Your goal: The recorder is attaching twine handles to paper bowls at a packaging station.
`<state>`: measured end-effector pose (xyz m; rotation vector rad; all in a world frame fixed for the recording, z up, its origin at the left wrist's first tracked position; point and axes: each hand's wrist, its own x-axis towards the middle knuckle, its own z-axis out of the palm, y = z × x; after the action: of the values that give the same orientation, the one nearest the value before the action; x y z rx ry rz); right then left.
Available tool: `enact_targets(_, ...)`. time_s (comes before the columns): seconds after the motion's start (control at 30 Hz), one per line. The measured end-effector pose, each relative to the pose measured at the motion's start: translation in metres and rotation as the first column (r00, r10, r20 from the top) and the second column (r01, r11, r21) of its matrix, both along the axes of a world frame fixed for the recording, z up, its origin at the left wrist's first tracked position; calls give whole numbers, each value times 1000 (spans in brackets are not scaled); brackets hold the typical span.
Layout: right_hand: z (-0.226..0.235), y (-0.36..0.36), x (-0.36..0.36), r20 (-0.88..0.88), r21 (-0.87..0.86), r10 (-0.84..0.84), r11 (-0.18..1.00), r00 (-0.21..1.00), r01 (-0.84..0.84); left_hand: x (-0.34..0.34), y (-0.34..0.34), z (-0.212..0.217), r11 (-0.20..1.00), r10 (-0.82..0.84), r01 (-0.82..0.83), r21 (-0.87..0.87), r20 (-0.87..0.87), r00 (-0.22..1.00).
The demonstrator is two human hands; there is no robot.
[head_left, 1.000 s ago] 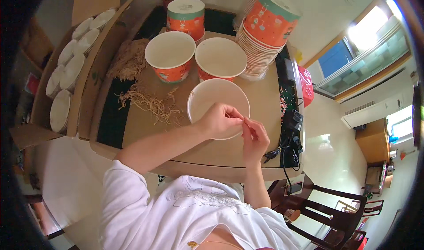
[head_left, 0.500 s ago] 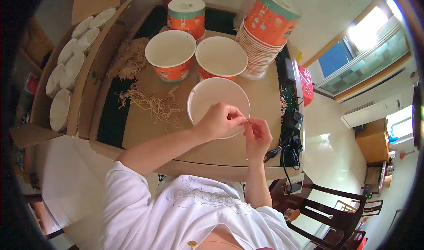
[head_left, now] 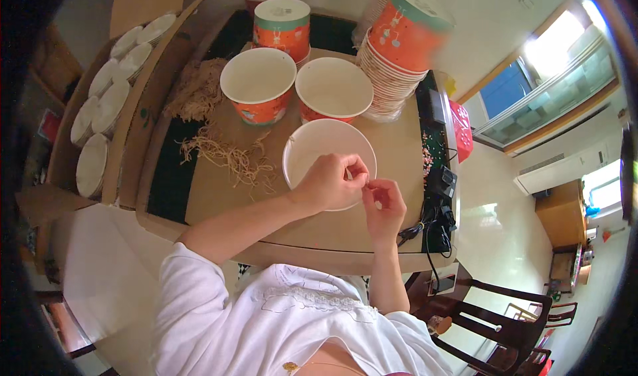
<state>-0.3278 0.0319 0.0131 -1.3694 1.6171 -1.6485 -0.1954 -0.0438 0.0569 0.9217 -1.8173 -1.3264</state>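
White round paper bowl (head_left: 318, 151), open side up, on the brown tabletop (head_left: 399, 170) directly in front of the person; its near rim is partly covered by the hands.

Left hand (head_left: 330, 182): over the bowl's near rim, fingers curled, thumb and forefinger pinched together at the fingertips. What lies between them is too small to make out (possibly a thin strand).

Right hand (head_left: 384, 205): just beside the left hand, at the bowl's near right edge, fingertips closed and meeting those of the left hand. Whether it holds anything cannot be told.

Two orange printed paper bowls with white insides (head_left: 258, 84), upright and side by side, just beyond the white bowl; the right one (head_left: 333, 88) touches the left.

Tall stack of orange paper bowls (head_left: 399, 50), right of these, leaning slightly.

Lidded orange paper tub with a green band (head_left: 281, 21), at the far edge of the table.

Loose heap of pale straw-like fibres (head_left: 222, 151), spread on the tabletop left of the white bowl; a denser clump (head_left: 197, 90) lies farther back.

Cardboard box holding rows of white round lids (head_left: 106, 103), at the left side of the table.

Black power strip with cables (head_left: 440, 190), along the table's right edge.

Dark wooden chair (head_left: 505, 316), on the floor at lower right.
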Motion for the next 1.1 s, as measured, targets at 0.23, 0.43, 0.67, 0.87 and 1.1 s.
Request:
enact_targets(0.23,10,0,5,-53,20,-7,1000,999,8,0,-3,-6,1000,-13,13,7,-14,1000)
enact_targets(0.43,4,0,2,-192,-16,-40,999,981,38,2,0,-7,999,-23,24,25,-16,1000)
enact_targets(0.67,6,0,6,-237,-33,-20,999,971,13,1,0,-10,999,-20,22,46,-55,998)
enact_targets(0.87,3,2,7,-136,-20,-40,999,990,38,3,-2,-7,999,-32,32,18,6,999)
enact_targets(1.1,1,2,6,-224,-80,-61,996,973,44,1,-4,-11,999,45,-43,20,-64,997)
